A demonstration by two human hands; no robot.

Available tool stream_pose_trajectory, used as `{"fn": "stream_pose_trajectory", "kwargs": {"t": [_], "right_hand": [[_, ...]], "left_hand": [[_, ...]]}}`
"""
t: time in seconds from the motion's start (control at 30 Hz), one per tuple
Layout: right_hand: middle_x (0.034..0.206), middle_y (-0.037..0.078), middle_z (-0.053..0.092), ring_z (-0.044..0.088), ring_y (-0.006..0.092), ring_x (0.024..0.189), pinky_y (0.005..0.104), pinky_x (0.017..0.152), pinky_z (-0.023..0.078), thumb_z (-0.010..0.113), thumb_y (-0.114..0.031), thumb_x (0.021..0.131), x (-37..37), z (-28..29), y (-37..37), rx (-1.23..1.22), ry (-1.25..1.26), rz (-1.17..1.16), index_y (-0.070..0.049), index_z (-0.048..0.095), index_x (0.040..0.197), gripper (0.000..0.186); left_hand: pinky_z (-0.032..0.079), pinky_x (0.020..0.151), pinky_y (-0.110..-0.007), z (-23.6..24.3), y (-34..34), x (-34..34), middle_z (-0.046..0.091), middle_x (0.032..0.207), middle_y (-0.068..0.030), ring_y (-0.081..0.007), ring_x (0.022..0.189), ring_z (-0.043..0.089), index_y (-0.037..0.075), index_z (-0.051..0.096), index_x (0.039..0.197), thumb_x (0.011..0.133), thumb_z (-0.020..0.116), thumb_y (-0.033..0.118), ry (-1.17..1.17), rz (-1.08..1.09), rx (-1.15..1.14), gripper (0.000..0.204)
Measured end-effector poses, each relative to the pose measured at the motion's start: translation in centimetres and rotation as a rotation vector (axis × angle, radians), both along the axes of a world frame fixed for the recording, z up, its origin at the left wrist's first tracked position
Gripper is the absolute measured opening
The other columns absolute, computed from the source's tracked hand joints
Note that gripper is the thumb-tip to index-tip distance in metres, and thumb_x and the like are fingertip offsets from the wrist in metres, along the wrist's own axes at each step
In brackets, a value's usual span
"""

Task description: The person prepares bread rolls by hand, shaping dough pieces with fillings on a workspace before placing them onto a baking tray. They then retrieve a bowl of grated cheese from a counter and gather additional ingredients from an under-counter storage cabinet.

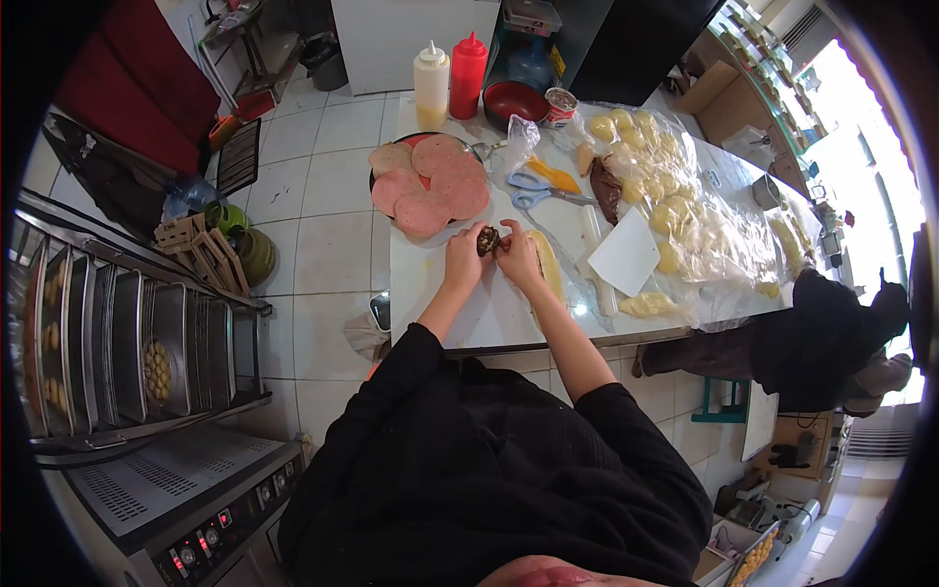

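Observation:
Near the middle of the white table, my left hand [465, 252] has its fingers closed round a dark, speckled lump [488, 239]. My right hand [515, 256] pinches at the lump's right side with bent fingers. Beside and partly behind my right hand lies a long strip of pale dough [549, 270] with a dark line along it. A round tray holding pink slices [431, 205] is above my left hand. To the upper right are blue-handled scissors [533, 196], a yellow scraper [553, 176], a dark piping bag [605, 196] and a white sheet [623, 252].
Two squeeze bottles [469, 76], a red bowl [515, 102] and dough balls under plastic [670, 210] stand or lie on the table [421, 308]. A rack of trays [127, 352] and an oven [186, 489] are left. A person [812, 338] is right.

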State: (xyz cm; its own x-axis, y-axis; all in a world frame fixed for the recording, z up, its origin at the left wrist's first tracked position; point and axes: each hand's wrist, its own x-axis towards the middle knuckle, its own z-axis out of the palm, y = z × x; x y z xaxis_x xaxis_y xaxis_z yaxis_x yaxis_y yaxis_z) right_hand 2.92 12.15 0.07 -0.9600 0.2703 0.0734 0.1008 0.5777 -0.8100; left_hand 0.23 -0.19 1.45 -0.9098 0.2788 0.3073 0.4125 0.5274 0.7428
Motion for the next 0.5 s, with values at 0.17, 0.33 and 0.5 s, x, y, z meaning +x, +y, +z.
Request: {"fn": "stream_pose_trajectory", "kwargs": {"t": [0.17,0.33,0.5], "right_hand": [[0.071,0.013,0.061,0.061,0.0229,0.067,0.0320,0.062,0.046,0.056,0.000,0.062,-0.2,-0.6,-0.4,0.056,0.047,-0.134,-0.005,0.047,0.107,0.046],[0.075,0.012,0.062,0.061,0.0262,0.073,0.0335,0.069,0.047,0.056,-0.003,0.063,0.6,-0.5,-0.2,-0.009,0.014,-0.098,-0.005,0.049,0.108,0.045],[0.087,0.013,0.062,0.059,0.0248,0.083,0.0333,0.075,0.046,0.057,-0.005,0.065,1.1,-0.7,0.6,0.349,-0.015,0.021,-0.006,0.049,0.110,0.046]], "left_hand": [[0.046,0.066,-0.038,-0.1,0.1,-0.2,0.060,0.081,-0.0153,-0.0330,0.075,0.058,0.010,0.055,0.101,0.054,0.068,0.005,-0.005,-0.039,0.017,0.049],[0.046,0.069,-0.038,0.0,-0.5,0.1,0.060,0.085,-0.0146,-0.0324,0.078,0.058,0.008,0.054,0.103,0.054,0.068,0.001,-0.028,-0.048,0.001,0.051],[0.046,0.071,-0.037,0.5,-0.3,0.6,0.060,0.087,-0.0149,-0.0324,0.082,0.057,0.007,0.052,0.107,0.056,0.067,0.000,-0.039,-0.035,-0.072,0.054]]}}
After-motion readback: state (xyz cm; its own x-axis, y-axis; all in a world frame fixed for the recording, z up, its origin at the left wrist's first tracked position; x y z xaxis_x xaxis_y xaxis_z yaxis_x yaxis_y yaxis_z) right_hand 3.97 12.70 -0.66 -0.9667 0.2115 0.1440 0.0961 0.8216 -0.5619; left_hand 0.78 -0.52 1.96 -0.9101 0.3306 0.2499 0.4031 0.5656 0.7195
